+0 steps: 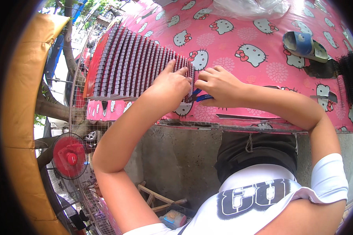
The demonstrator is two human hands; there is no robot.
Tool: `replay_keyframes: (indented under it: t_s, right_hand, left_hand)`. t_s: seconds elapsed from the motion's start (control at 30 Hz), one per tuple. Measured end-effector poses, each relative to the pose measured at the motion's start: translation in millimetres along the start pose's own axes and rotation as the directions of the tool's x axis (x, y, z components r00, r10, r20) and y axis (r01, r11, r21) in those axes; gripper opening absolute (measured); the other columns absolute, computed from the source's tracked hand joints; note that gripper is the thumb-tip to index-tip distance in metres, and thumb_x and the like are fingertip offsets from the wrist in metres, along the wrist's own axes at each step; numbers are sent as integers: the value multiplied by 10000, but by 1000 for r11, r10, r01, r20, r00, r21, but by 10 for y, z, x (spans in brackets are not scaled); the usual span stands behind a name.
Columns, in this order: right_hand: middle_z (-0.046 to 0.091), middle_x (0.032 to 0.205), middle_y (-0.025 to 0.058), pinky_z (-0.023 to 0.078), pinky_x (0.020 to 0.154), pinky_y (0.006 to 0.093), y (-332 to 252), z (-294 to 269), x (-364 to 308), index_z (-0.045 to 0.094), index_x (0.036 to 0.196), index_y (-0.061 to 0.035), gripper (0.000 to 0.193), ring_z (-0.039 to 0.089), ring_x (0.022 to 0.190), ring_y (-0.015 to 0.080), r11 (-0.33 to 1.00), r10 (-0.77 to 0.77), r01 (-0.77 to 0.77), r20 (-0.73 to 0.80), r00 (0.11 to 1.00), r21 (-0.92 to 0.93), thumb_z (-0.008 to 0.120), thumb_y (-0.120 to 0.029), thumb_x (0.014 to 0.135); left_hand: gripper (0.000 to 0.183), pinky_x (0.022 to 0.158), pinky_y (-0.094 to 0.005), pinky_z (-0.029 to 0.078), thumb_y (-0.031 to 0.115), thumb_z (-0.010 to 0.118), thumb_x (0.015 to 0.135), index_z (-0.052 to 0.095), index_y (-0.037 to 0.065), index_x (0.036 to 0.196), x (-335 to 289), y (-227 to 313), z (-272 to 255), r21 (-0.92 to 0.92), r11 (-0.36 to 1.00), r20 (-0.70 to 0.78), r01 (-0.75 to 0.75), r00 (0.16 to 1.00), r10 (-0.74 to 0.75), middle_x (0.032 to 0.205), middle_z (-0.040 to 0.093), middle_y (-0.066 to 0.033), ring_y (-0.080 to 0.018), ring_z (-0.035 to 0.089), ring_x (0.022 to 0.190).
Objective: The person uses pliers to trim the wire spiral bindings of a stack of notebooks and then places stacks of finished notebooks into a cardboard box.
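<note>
A fanned row of spiral-bound pads (125, 64), with dark wire loops along their spines, lies across the left half of the table. Over its right end my left hand (171, 87) is laid, fingers stretched out and touching the spines. My right hand (219, 85) is closed on a pair of blue-handled pliers (204, 97). The jaws point left, at the row's near right end. Whether they grip a wire is too small to tell. Both hands are close together, with the pliers between them.
The table (208, 113) has a pink cat-print cover with a worn front edge. At the right are a blue and pale slipper-like object (305, 47) and a bundle of black bristly wire strips (349, 80). Clear plastic (255, 8) lies at the back. A red fan (70, 156) stands left.
</note>
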State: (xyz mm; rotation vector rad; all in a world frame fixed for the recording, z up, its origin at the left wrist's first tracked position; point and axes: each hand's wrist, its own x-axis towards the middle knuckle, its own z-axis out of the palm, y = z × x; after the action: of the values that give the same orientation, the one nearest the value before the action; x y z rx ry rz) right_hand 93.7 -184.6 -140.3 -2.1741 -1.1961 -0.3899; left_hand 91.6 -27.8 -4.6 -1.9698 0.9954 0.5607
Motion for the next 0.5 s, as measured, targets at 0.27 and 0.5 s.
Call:
replay_keyframes:
  t_s: [0.27,0.5]
  right_hand:
    - [628,627,105,496,501,321,58,-361,378,690,806,12,457,617,540,181,700,305,-600,597,742,388,776,-431,738]
    - [660,793,162,539,569,370,-12,-329,338,673,1007,27,523,675,635,230,696,320,-633,643,695,338,749,-440,785]
  left_hand:
    - [527,1162,-526,157,112,664,771,588,197,1286,77,42,-37,22,1000,120,12,993,-15,1445,454,26,-213,319,1400]
    - [503,1157,-555,135,136,614,829,556,218,1322,104,61,158,-8,1000,3,11,1000,-11,1443,451,29,-207,285,1417]
